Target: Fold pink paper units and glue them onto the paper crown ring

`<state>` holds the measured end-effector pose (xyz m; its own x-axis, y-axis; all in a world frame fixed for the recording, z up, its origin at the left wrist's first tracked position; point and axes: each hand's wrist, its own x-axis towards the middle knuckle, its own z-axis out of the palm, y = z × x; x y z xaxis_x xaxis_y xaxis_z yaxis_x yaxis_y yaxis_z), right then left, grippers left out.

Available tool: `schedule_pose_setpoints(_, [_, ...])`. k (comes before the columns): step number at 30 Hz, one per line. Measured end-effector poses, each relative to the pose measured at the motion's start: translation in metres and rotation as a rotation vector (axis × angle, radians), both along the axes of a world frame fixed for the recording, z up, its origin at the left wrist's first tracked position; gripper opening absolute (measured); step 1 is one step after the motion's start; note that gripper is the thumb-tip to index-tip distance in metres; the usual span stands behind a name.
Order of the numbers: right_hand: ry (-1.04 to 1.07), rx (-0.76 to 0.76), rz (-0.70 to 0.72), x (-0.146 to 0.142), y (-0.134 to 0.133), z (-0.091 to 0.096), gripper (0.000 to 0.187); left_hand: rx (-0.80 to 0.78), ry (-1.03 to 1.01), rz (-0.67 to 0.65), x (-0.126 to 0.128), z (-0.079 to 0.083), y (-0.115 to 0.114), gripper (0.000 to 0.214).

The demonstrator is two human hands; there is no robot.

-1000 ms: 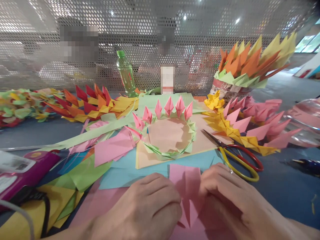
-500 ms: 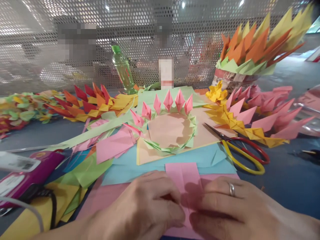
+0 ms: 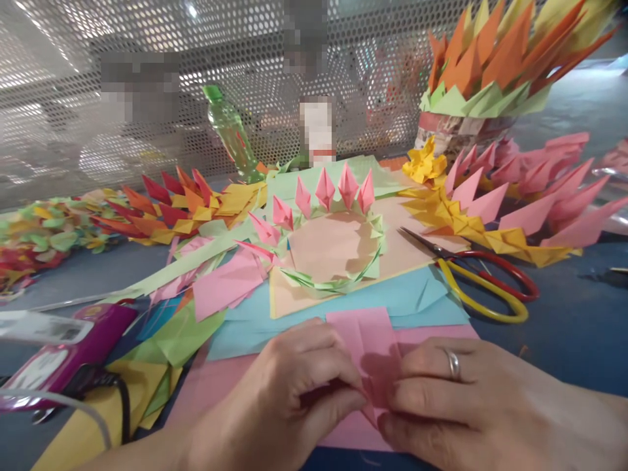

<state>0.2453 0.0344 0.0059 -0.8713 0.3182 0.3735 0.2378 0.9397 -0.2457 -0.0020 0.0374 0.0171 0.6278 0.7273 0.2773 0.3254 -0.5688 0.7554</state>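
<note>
A sheet of pink paper (image 3: 363, 330) with a lengthwise crease lies in front of me on a larger pink sheet (image 3: 210, 386). My left hand (image 3: 299, 386) pinches this paper between thumb and fingertips near its middle line. From the right, my right hand (image 3: 456, 392), with a ring on one finger, rests on the same paper with its fingers stretched out. Just beyond both hands is a ring of folded green paper (image 3: 338, 286), with pink pointed pieces (image 3: 324, 190) standing along its far and left side. The undersides of my fingers are hidden.
Scissors (image 3: 481, 281) with red and yellow handles lie at right. A purple power strip (image 3: 69, 347) with a cable is at left. Folded-paper pieces, blue sheets (image 3: 294, 330), a green bottle (image 3: 230, 134) and an orange-topped paper basket (image 3: 456, 131) stand around, before a perforated metal screen (image 3: 373, 78).
My left thumb and fingertips have come together on the pink paper and lifted a little. The right hand stays nearly in place. The view has tilted slightly.
</note>
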Motion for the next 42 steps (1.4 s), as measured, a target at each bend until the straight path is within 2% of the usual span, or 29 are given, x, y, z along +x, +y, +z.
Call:
schedule_pose_setpoints(3, [-0.158, -0.01, 0.029, 0.001, 0.0, 0.013, 0.036, -0.025, 0.006, 0.035, 0.003, -0.002, -0.001, 0.014])
schedule_pose_setpoints(8, [-0.002, -0.063, -0.071, 0.002, -0.005, 0.016, 0.037, -0.081, 0.03, 0.081, 0.005, -0.005, -0.005, 0.019])
schedule_pose_setpoints(13, [-0.048, -0.133, -0.057, 0.0, -0.003, 0.017, 0.035, -0.085, 0.027, 0.106, 0.006, -0.007, -0.007, 0.022])
schedule_pose_setpoints(20, [-0.12, -0.1, -0.038, -0.002, -0.001, 0.024, 0.036, -0.104, 0.042, 0.106, 0.007, -0.01, -0.008, 0.023])
schedule_pose_setpoints(23, [-0.144, -0.108, -0.026, -0.002, 0.001, 0.022, 0.035, -0.112, 0.056, 0.112, 0.007, -0.009, -0.009, 0.022])
schedule_pose_setpoints(28, [-0.021, -0.097, -0.04, -0.001, -0.003, 0.016, 0.037, -0.101, 0.077, 0.112, 0.007, -0.007, -0.009, 0.021])
schedule_pose_setpoints(35, [0.006, -0.065, -0.093, -0.002, -0.008, 0.02, 0.033, -0.135, 0.142, 0.111, 0.009, -0.005, -0.009, 0.024])
schedule_pose_setpoints(39, [0.053, -0.075, -0.209, -0.008, -0.012, 0.008, 0.025, -0.141, 0.161, 0.113, 0.008, -0.005, -0.009, 0.023])
schedule_pose_setpoints(42, [0.04, -0.061, -0.218, -0.011, -0.013, -0.003, 0.025, -0.177, 0.157, 0.13, 0.007, -0.005, -0.009, 0.025])
